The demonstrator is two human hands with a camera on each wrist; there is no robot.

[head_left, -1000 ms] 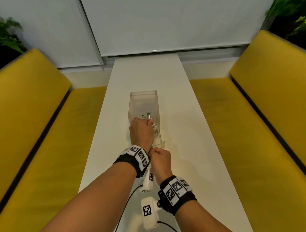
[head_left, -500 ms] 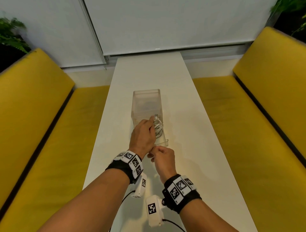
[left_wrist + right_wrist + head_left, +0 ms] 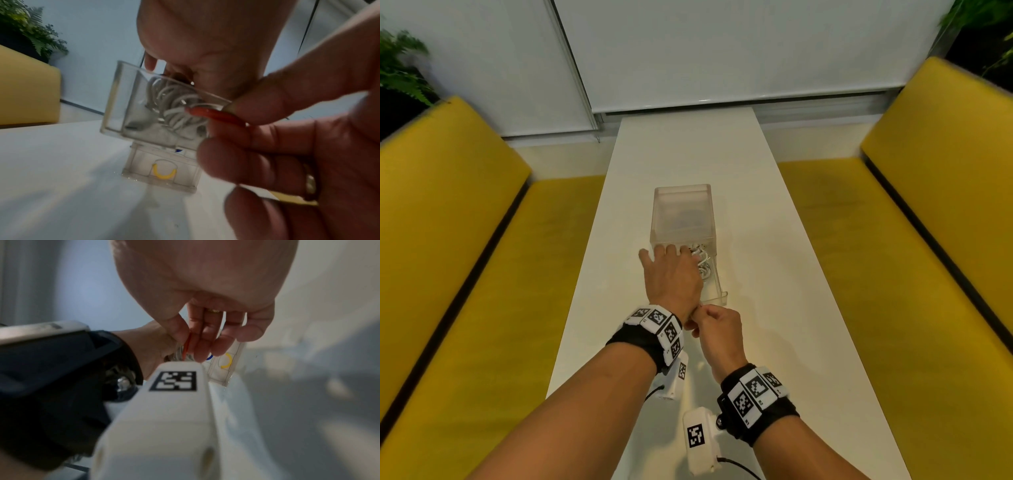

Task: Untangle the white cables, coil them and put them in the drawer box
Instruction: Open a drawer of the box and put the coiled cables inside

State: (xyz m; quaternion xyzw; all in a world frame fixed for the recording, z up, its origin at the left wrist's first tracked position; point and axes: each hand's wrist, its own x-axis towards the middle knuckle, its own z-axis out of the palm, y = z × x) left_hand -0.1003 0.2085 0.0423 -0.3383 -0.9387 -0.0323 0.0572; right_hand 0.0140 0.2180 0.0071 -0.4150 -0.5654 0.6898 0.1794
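left hand flat over white cables in drawer | right hand pinches drawer front | risk: loops spring up, jam closing

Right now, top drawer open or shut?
Open. The top drawer sticks out of the clear drawer box toward the person, with the coiled white cables inside.

An office lounge or booth: yellow benches flank a white table; blinds; ferns

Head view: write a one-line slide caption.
Left hand reaches over the open clear drawer holding coiled white cables; right hand pinches its front edge.
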